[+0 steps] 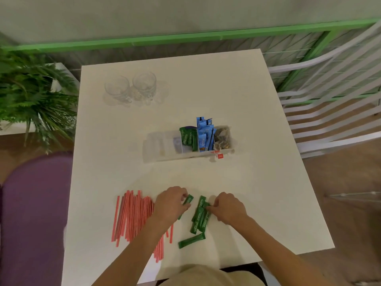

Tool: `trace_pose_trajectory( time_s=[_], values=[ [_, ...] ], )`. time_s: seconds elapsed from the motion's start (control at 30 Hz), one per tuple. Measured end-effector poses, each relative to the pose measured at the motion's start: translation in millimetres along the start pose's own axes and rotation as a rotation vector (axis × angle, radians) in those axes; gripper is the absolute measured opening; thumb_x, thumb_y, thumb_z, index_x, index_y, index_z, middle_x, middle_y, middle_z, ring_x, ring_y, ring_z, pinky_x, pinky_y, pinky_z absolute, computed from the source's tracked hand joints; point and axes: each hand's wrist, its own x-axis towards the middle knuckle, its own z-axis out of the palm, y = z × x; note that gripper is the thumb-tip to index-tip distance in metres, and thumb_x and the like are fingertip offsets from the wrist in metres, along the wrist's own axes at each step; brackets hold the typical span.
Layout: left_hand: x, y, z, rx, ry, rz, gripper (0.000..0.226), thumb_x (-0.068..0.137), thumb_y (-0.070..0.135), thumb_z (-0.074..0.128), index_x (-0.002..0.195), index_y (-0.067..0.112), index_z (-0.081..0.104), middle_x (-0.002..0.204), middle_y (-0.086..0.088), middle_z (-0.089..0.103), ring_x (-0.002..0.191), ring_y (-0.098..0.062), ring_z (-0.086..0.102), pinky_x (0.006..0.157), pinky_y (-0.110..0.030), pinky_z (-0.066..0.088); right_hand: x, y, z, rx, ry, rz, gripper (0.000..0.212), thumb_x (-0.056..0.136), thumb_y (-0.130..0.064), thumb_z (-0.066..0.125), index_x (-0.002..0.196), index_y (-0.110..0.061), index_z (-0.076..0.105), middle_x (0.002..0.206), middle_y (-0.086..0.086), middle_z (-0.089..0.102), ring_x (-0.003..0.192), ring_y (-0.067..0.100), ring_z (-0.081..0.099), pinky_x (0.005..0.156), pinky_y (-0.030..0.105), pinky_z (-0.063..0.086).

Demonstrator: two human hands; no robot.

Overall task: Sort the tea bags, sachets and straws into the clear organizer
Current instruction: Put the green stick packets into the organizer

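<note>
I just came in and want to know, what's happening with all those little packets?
A person is sorting. The left hand holds one green sachet, and the right hand pinches the loose green pile on the white table. The clear organizer already holds green sachets, blue sachets and tea bags. The red straws lie unsorted.

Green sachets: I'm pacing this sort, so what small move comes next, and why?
Probably the left hand should add its sachet to the bunch the right hand pinches; a stray sachet lies nearer, and the clear organizer already holds green ones.
</note>
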Motion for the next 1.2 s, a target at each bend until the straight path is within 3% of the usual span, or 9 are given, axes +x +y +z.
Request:
trace_pose_trajectory(
  time_s=[0.17,0.33,0.43,0.6,0.77,1.0,1.2],
  values=[
    [-3,3,10,0.024,0.024,-0.027,0.026,0.086,0.04,0.066,0.106,0.025,0.06,0.101,0.009,0.062,0.089,-0.011,0.058,0.074,-0.028,0.046,1,1,5,0.101,0.011,0.019,0.022,0.085,-0.033,0.064,0.074,-0.013,0.066,0.07,0.001,0.073,0.046,0.012,0.058,0.063,0.031,0.058],
    [-6,7,14,-0.085,0.027,-0.081,0.014,0.085,0.025,0.067,0.098,0.023,0.065,0.092,0.006,0.068,0.082,-0.011,0.062,0.071,-0.028,0.051,-4,-4,8,-0.014,0.108,-0.054,0.024,0.087,-0.038,0.06,0.085,-0.015,0.065,0.083,0.0,0.069,0.073,0.019,0.065,0.069,0.032,0.056],
    [-8,8,16,-0.214,0.025,-0.136,0.016,0.082,0.023,0.069,0.098,0.025,0.066,0.086,0.009,0.067,0.08,-0.01,0.062,0.064,-0.025,0.047,-7,-7,11,-0.098,0.15,-0.091,0.023,0.087,-0.041,0.059,0.093,-0.019,0.06,0.089,-0.001,0.066,0.079,0.018,0.063,0.069,0.03,0.053],
    [-9,9,18,-0.345,0.068,-0.183,0.009,0.079,0.024,0.07,0.085,0.029,0.065,0.08,0.012,0.067,0.077,-0.01,0.063,0.071,-0.033,0.055,-6,-7,14,-0.11,0.151,-0.097,0.014,0.09,-0.03,0.055,0.097,-0.02,0.061,0.093,-0.001,0.066,0.082,0.019,0.065,0.07,0.031,0.054],
    [-7,8,12,-0.436,0.112,-0.178,0.014,0.078,0.026,0.076,0.078,0.032,0.063,0.08,0.013,0.069,0.072,-0.007,0.066,0.069,-0.032,0.056,-1,-2,6,0.12,0.133,-0.073,0.008,0.087,-0.03,0.065,0.084,-0.022,0.066,0.084,-0.004,0.067,0.075,0.015,0.065,0.069,0.03,0.056],
    [0,12,-6,-0.628,0.208,-0.114,0.016,0.08,0.02,0.077,0.093,0.026,0.069,0.081,0.001,0.071,0.057,-0.015,0.069,0.062,-0.029,0.056,8,-9,-25,0.276,0.165,-0.147,0.018,0.081,-0.024,0.074,0.068,-0.025,0.064,0.076,0.001,0.069,0.065,0.018,0.064,0.068,0.036,0.059],
    [9,18,-33,-0.715,0.27,-0.068,0.008,0.087,0.016,0.07,0.092,0.017,0.075,0.08,0.001,0.073,0.06,-0.012,0.069,0.057,-0.019,0.051,10,-33,-63,0.385,0.165,-0.262,0.011,0.082,-0.011,0.074,0.073,-0.011,0.068,0.067,0.007,0.068,0.047,0.011,0.06,0.047,0.011,0.044]
  ],
)
